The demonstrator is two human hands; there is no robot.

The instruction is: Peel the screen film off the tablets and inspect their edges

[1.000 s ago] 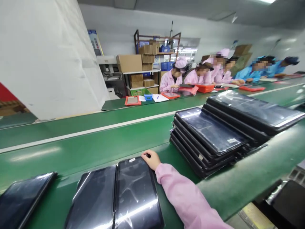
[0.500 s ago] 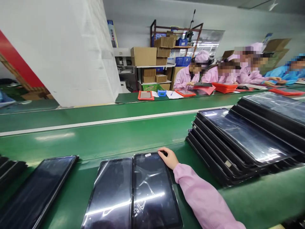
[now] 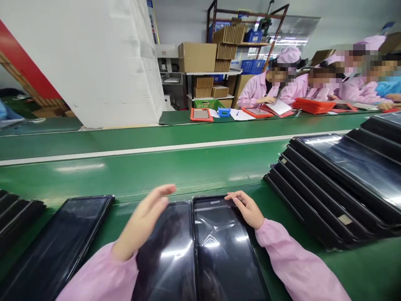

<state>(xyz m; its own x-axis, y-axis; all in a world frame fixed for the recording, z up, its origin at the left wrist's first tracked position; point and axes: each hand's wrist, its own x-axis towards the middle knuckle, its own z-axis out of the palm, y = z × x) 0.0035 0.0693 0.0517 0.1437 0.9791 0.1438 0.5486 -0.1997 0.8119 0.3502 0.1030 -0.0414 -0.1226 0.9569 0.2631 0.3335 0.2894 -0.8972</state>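
Observation:
Two glossy black flat screens lie side by side in front of me: the left screen [image 3: 169,255] and the right screen [image 3: 225,255]. Both have a shiny, reflective surface, and a small white label sits near the right one's top edge. My right hand [image 3: 247,209] has its fingers bent over the upper right corner of the right screen, gripping its edge. Above the left screen's upper left part is my left hand [image 3: 144,221], slightly blurred. Its fingers are apart with nothing in them.
Another black screen [image 3: 59,246] lies at left beside a stack of dark panels [image 3: 15,213]. Tall stacks of black screens [image 3: 328,188] stand at right on the green belt [image 3: 140,175]. Across it, people in pink [image 3: 255,90] sit behind red-framed pieces [image 3: 313,105].
My left hand has come into view above the left screen. My right hand stays at the right screen's upper corner. The view has shifted, and a co-worker opposite now holds a whitish sheet-like piece.

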